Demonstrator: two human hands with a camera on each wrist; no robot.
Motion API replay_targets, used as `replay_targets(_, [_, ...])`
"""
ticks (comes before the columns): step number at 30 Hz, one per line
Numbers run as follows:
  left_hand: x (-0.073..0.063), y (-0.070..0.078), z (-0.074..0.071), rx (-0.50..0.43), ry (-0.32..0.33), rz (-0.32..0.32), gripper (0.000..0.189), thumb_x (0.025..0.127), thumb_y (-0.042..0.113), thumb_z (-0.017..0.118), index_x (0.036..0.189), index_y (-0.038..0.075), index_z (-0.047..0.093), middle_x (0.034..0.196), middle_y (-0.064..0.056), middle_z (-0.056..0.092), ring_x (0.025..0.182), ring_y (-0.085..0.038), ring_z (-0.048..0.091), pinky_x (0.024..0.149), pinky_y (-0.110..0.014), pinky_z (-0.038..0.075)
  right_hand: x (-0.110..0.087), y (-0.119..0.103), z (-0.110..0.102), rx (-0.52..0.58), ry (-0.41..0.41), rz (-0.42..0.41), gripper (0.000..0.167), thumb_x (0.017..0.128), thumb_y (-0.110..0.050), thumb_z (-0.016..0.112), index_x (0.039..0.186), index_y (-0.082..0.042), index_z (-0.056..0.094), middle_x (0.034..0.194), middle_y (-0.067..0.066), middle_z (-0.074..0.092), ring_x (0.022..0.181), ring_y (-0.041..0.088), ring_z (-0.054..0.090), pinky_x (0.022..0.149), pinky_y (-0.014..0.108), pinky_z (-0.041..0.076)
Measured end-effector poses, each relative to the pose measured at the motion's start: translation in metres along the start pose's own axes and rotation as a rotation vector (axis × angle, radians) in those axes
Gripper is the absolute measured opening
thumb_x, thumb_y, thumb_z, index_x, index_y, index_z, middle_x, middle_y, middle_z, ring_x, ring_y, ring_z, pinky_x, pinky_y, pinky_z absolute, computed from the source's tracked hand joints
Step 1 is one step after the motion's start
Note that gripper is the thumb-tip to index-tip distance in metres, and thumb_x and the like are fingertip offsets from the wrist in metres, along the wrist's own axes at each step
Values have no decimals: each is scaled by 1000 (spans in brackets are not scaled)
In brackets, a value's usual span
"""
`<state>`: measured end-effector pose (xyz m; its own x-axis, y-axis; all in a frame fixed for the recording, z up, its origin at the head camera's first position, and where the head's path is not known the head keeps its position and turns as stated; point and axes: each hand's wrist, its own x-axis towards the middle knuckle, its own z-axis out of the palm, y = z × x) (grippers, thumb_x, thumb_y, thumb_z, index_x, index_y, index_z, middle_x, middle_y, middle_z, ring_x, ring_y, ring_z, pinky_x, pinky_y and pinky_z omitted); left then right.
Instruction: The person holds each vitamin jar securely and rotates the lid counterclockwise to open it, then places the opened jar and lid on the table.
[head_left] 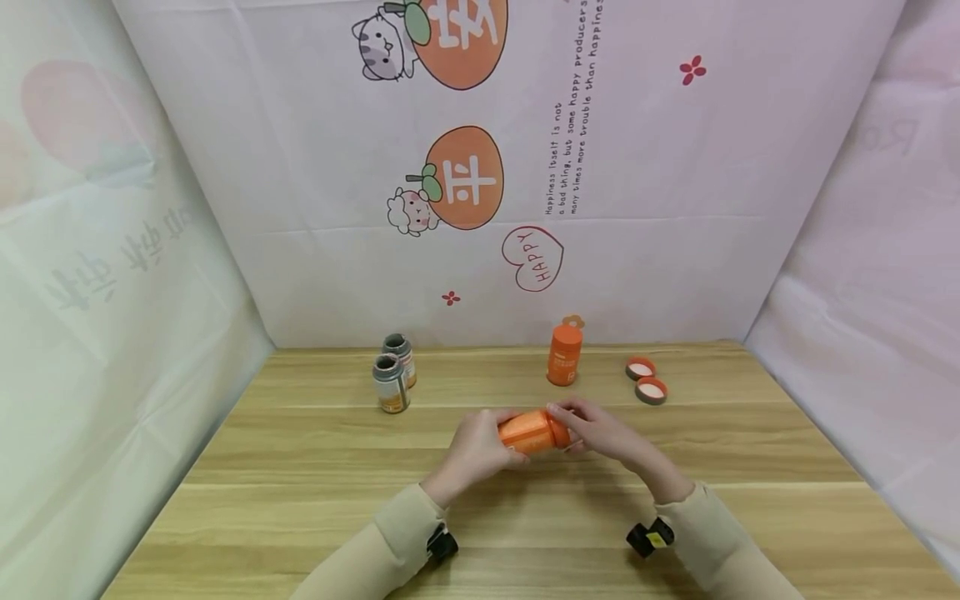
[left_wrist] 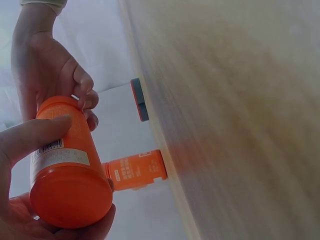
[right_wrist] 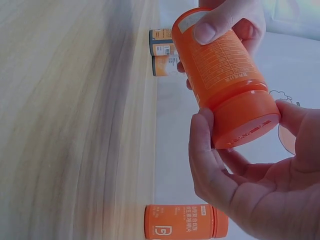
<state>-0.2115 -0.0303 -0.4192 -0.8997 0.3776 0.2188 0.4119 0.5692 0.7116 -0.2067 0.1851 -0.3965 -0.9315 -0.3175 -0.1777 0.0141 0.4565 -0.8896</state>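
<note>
"HAPPY" on bkgd heart (head_left: 533, 259)

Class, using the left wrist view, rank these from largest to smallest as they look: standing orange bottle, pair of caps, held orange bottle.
1. Held orange bottle, though being nearest the camera makes it look bigger
2. Standing orange bottle
3. Pair of caps, seen edge-on

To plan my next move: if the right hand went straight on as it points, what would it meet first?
The cap of the held orange bottle, which the fingers of the right hand touch; beyond, probably the left hand, though depth is unclear.
</note>
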Motion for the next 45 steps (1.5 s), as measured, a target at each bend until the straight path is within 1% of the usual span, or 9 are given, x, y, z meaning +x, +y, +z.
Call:
replay_targets(5, [0, 1, 0, -15, -3, -11, 56, 58, 17, 86, 112, 15, 70, 90, 4, 68, 73, -10, 54, 64, -24, 43, 0, 2, -1, 16, -5, -9, 60, 95, -49, 48, 131, -1, 46, 113, 15, 58, 93, 26, 63, 85, 46, 52])
replay_targets(7, [-1, 1, -1, -27, -6, -18, 56, 59, 16, 86, 113, 14, 69, 92, 3, 68, 75, -10, 54, 65, -25, 44, -1, 2, -1, 22, -10, -23, 60, 94, -48, 50, 132, -1, 45, 117, 17, 57, 93, 23, 63, 86, 46, 52])
replay_targets(13, [-1, 0, -2, -53, -21, -22, 58, 60, 16, 86, 115, 14, 68, 97, 1, 68, 78, -11, 55, 67, -26, 45, -2, 4, -2, 44, -21, -79, 58, 94, -42, 54, 134, 0, 43, 124, 21, 52, 98, 21, 62, 87, 47, 51])
replay_targets(19, [-1, -1, -3, -63, -29, -20, 58, 60, 16, 87, 115, 13, 68, 98, 1, 68, 79, -11, 55, 67, -26, 45, -4, 6, -4, 32, -34, -130, 55, 94, -37, 56, 136, -3, 45, 130, 21, 50, 108, 24, 57, 87, 43, 52])
replay_targets(25, [-1, -1, -2, -50, -28, -14, 58, 61, 17, 87, 115, 12, 68, 101, 0, 68, 80, -11, 55, 69, -26, 45, -5, 7, -7, 19, -56, -183, 53, 93, -32, 59, 136, -5, 46, 133, 23, 48, 114, 31, 55, 89, 48, 50])
replay_targets(28, [-1, -1, -2, -48, -28, -13, 59, 60, 17, 87, 116, 12, 68, 102, 0, 68, 80, -11, 55, 69, -26, 45, -5, 7, -8, 7, -54, -205, 51, 91, -29, 62, 135, -6, 48, 131, 21, 50, 113, 31, 55, 88, 43, 51])
replay_targets(34, [-1, 0, -2, -53, -27, -3, 58, 59, 16, 88, 114, 12, 68, 100, 0, 69, 79, -10, 55, 68, -26, 44, -2, 11, -10, -18, -47, -283, 48, 87, -20, 67, 131, -9, 53, 127, 16, 54, 114, 31, 54, 85, 30, 51])
replay_targets(41, [-2, 0, -2, -71, -32, -9, 58, 59, 16, 88, 114, 11, 68, 100, 0, 69, 79, -11, 55, 68, -26, 45, 2, 18, -12, 7, -87, -404, 49, 82, -8, 71, 127, -8, 52, 128, 14, 53, 120, 35, 47, 92, 28, 48])
replay_targets(45, [-2, 0, -2, -69, -28, -5, 58, 59, 15, 88, 114, 12, 68, 99, 0, 69, 78, -10, 55, 68, -26, 45, 3, 21, -12, -23, -86, -470, 48, 80, -4, 72, 125, -9, 53, 129, 11, 53, 122, 31, 48, 96, 28, 46])
